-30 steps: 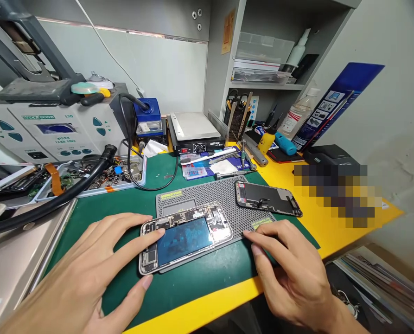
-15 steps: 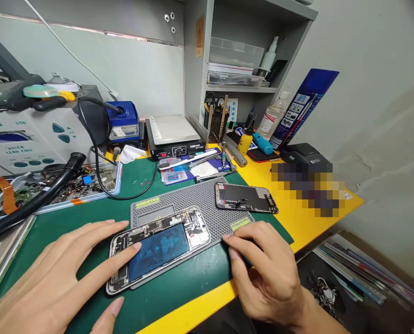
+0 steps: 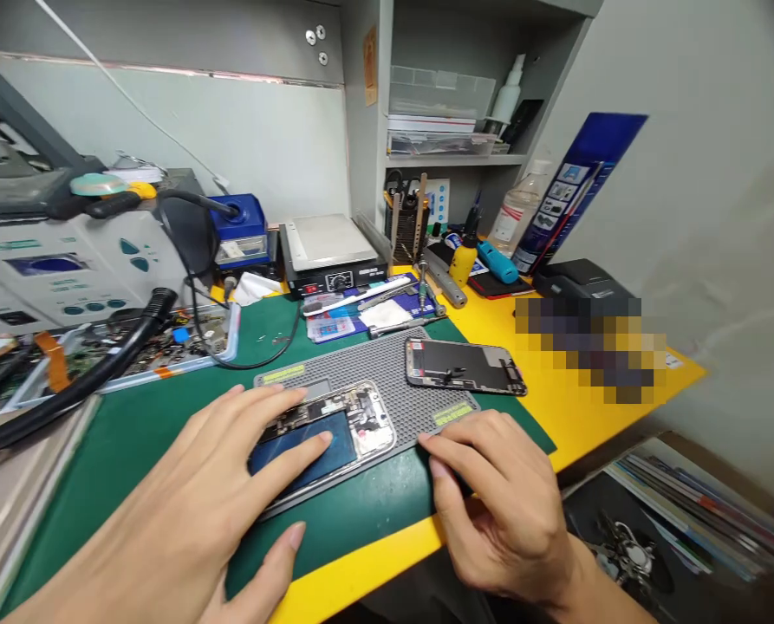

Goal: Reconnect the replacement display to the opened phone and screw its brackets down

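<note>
An opened smartphone [image 3: 374, 423], its circuit board and dark battery exposed, lies on a grey perforated mat [image 3: 396, 364]. My left hand [image 3: 214, 485] spreads over the phone's left part and hides it. Its fingers are apart, with one fingertip on the battery. At the mat's front edge, right of the phone, is my right hand [image 3: 504, 503]. Its fingers are curled, with thumb and index finger close together; anything between them is hidden. A detached phone screen [image 3: 468, 368] lies back side up across the mat's right edge.
Behind the mat are a toothbrush [image 3: 360, 295], screwdrivers and a heating plate [image 3: 328, 241]. A tray of circuit boards [image 3: 230, 338] and a black hose [image 3: 120, 364] lie at left, beside a soldering station [image 3: 55, 269]. A yellow bottle [image 3: 463, 263] stands at the back right.
My left hand has slid right along the phone, covering its left end and more of the battery. The right hand holds nearly the same pose. The view has shifted slightly.
</note>
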Tool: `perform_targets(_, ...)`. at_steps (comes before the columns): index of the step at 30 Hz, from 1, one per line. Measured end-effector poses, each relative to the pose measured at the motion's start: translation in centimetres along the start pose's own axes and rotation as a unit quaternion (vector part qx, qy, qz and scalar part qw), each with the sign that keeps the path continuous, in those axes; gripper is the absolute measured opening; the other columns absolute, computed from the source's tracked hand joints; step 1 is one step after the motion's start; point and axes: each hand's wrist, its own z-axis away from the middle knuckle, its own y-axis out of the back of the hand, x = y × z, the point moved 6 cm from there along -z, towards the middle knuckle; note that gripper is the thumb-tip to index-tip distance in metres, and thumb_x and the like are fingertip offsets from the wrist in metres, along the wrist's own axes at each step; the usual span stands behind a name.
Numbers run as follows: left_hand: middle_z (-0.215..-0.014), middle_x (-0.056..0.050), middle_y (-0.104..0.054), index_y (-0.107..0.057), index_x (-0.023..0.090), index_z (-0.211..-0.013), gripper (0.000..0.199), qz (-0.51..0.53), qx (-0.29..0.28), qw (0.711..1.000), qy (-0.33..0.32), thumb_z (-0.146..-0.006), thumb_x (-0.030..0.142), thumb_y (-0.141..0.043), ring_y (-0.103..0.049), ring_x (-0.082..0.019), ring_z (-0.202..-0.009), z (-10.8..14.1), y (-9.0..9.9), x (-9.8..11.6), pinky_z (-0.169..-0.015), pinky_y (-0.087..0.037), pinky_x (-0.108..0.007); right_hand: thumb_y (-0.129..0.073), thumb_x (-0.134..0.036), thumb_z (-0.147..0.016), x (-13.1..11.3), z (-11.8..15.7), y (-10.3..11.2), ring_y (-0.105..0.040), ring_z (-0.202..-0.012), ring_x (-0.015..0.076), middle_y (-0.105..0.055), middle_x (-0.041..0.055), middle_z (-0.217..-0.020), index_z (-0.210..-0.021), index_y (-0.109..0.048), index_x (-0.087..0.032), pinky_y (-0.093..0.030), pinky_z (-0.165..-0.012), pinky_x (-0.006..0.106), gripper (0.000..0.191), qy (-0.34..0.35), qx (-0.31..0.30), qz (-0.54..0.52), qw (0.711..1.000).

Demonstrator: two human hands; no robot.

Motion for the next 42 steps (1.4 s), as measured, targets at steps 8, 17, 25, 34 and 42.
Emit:
perform_targets(8,-0.156,-0.014,-0.039,-0.057,0.025,-0.141,0.052,-0.005,-0.079,0.997,0.003,-0.089,0.03,-0.058,-0.034,-0.037,-0.148,-2.0,0.6,1.4,-0.117,-0.039,-0.065,-0.067,0.003,-0.08,0.1,0.2,0.2,-0.06,-0.085,0.0241,-0.07,0.0124,-0.091,-0.106,-0.07,-0.008,-0.048,-0.071,0.041,0.029,0.024,-0.004,-0.007,1.0)
perform_targets(17,-0.156,-0.015,-0.041,-0.061,0.019,-0.138,0.046,-0.011,-0.081,0.996,0.015,-0.094,0.03,-0.059,-0.031,-0.034,-0.15,-1.5,0.9,1.5,-0.123,-0.034,-0.059,-0.068,0.002,-0.081,0.4,0.3,0.0,-0.062,-0.086,0.0235,-0.07,0.0113,-0.093,-0.106,-0.071,-0.01,-0.049,-0.073,0.041,0.028,0.028,0.002,-0.003,1.0)
perform_targets(25,-0.144,-0.013,-0.053,-0.067,0.018,-0.128,0.035,-0.024,-0.077,0.997,0.004,-0.095,0.018,-0.056,-0.036,-0.032,-0.145,-0.5,2.6,1.0,-0.123,-0.034,-0.056,-0.068,0.001,-0.082,0.5,0.5,0.0,-0.062,-0.086,0.0231,-0.07,0.0103,-0.094,-0.109,-0.071,-0.011,-0.048,-0.074,0.04,0.03,0.026,-0.006,-0.001,1.0)
perform_targets(34,-0.131,-0.005,-0.06,-0.075,0.027,-0.104,0.028,-0.026,-0.124,0.992,0.004,-0.101,0.019,-0.049,-0.051,-0.025,-0.126,-1.1,3.7,-1.0,-0.105,-0.05,-0.047,-0.067,-0.008,-0.088,1.2,0.7,-0.2,-0.063,-0.086,0.022,-0.072,0.008,-0.093,-0.11,-0.07,-0.015,-0.048,-0.079,0.039,0.023,0.007,-0.02,0.008,1.0)
perform_targets(42,-0.133,-0.005,-0.058,-0.075,0.027,-0.107,0.032,-0.028,-0.162,0.986,0.013,-0.096,0.011,-0.05,-0.049,-0.025,-0.129,-0.9,4.1,-0.5,-0.106,-0.05,-0.044,-0.071,-0.011,-0.086,2.5,1.6,-0.4,-0.065,-0.084,0.0216,-0.075,0.0063,-0.095,-0.111,-0.074,-0.017,-0.048,-0.078,0.037,0.026,0.055,-0.007,0.028,0.998)
